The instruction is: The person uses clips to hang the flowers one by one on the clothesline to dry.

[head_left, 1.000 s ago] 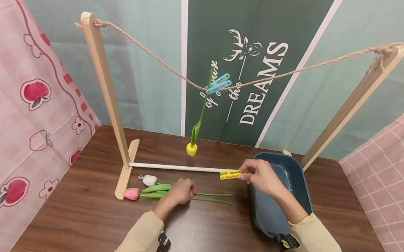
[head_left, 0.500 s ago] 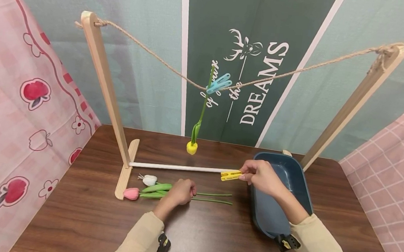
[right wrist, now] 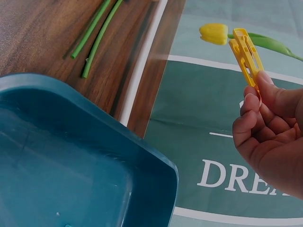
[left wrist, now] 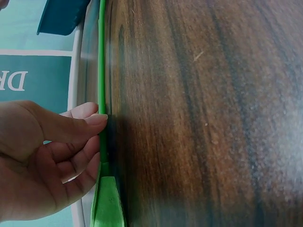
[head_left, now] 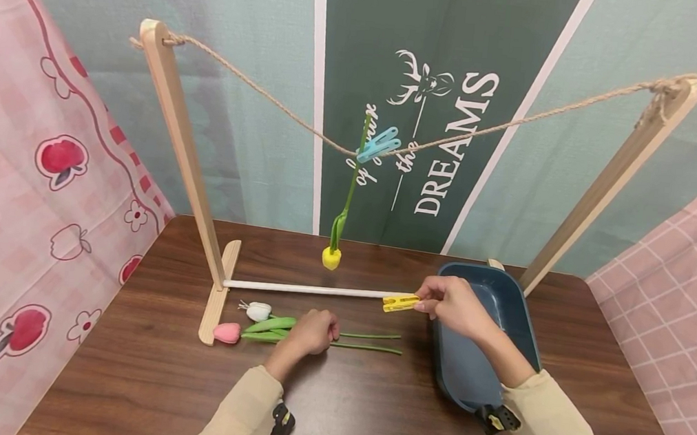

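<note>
In the head view my left hand (head_left: 312,330) is over the stems of a pink tulip (head_left: 227,333) and a white tulip (head_left: 258,312) lying side by side on the table. The left wrist view shows its thumb and fingers pinching a green tulip stem (left wrist: 102,71); which flower it belongs to I cannot tell. My right hand (head_left: 454,307) pinches a yellow clothespin (right wrist: 247,56) by one end, above the left rim of a blue basin (head_left: 471,380). A yellow tulip (head_left: 331,258) hangs head down from a rope (head_left: 265,101), held by a light-blue clothespin (head_left: 378,145).
Two wooden posts, left (head_left: 182,154) and right (head_left: 612,185), carry the sagging rope. A white rod (head_left: 305,290) runs low between them, behind the tulips. A printed curtain (head_left: 397,14) hangs behind the brown table (head_left: 344,410), with pink cloths at both sides.
My right hand has drifted very slightly right with the yellow clothespin. The left hand stays at the stems, and the hanging tulip is practically still.
</note>
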Demonstrator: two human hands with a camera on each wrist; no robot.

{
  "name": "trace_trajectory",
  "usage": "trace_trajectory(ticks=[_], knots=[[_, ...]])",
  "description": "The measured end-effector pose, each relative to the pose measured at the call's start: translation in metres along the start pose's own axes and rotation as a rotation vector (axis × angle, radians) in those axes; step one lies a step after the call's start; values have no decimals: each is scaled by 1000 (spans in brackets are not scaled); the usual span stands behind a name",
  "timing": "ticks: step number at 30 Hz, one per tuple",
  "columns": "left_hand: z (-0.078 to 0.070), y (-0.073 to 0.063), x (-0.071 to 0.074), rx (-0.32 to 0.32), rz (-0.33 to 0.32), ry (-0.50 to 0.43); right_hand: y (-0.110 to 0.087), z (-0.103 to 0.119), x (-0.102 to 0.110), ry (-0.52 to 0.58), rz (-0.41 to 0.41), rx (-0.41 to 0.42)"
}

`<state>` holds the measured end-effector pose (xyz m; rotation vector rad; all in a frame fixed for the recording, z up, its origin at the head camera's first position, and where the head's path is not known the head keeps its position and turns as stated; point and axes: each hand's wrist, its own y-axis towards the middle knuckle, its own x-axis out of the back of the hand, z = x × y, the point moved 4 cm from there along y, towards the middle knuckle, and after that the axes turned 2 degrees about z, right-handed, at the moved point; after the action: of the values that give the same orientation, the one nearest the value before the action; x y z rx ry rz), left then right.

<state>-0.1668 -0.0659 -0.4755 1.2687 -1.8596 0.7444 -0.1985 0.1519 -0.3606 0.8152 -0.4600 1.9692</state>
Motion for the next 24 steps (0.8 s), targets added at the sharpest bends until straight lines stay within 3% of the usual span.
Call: trace_trajectory(ticks=[6,12,18,24], knots=[[-3,-1,5,-24,7,15,-1,-1,4,-16,-6,-6],[-4,0,15,-54,5,-28,-3,0,11,-41,-20,1],[-7,1,29,-104,-19,-71,-5,-1,18,-37,-34,-1],[-9,2,45,-104,-28,-111,-7,0,24,-13,-34,-23]])
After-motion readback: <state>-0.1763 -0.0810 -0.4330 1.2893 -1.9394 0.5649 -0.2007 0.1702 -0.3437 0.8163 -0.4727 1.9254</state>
